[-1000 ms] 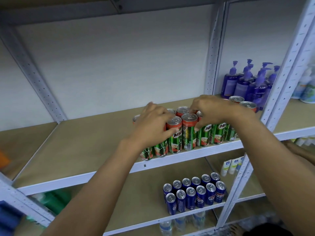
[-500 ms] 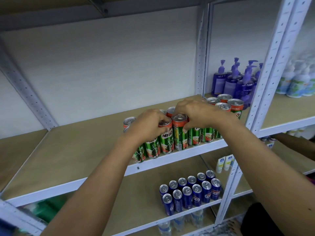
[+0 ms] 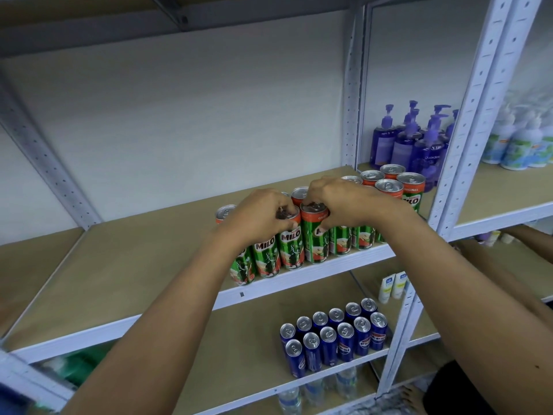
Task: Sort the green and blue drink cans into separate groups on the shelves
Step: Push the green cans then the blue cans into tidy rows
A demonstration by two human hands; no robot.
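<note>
Both forearms reach up from the bottom of the frame to the upper shelf [image 3: 143, 265]. On the lower shelf [image 3: 245, 348], nearest, the blue Pepsi cans [image 3: 335, 339] stand upright in two tight rows near the front edge, all one colour and apart from the green ones; that group looks finished.

Above, the green Milo cans [image 3: 314, 244] stand in rows along the front lip and run back toward the upright post [image 3: 466, 121]. Left hand [image 3: 263, 217] has its fingers curled over the tops of the left-end cans; right hand [image 3: 347, 202] is curled round the rim of the centre front can. Likely purpose: squeezing the row together so the green group sits flush.

Farther back, on the next bay: purple pump bottles [image 3: 419, 142] and pale bottles [image 3: 520, 142], blurred.
</note>
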